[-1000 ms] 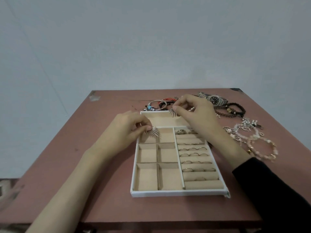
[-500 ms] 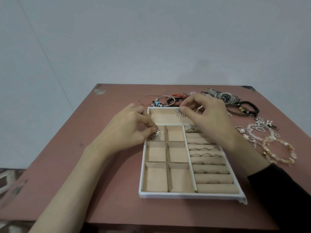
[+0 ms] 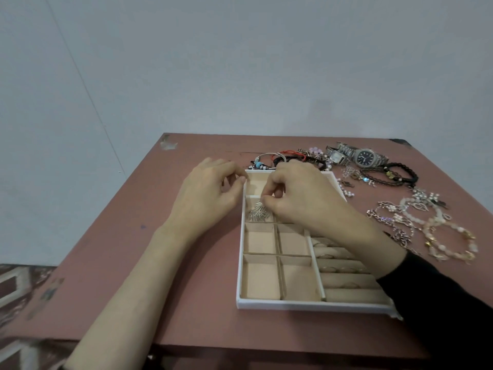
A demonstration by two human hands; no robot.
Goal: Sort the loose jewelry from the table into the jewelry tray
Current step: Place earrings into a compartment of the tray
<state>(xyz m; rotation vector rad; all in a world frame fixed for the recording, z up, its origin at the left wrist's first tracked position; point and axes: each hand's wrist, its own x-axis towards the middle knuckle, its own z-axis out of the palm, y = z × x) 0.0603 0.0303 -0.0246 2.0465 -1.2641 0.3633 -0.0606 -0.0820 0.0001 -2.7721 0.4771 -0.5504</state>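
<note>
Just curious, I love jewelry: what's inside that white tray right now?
In the tray: spiky silver earrings in an upper-left compartment, pinched by the right hand; rings in the right-side slots. The hand hides the upper slots and the neighbouring compartment.

We are sitting at a worn reddish-brown table in a plain indoor room, and we are not managing to tell a home from a studio. Behind the table a pale grey wall is filling the view (a thin seam is running down it, left of the table). Below the table's left edge, patterned floor tiles are showing. On the table a white jewelry tray is lying, with loose bracelets and a wristwatch spreading to its right.
</note>
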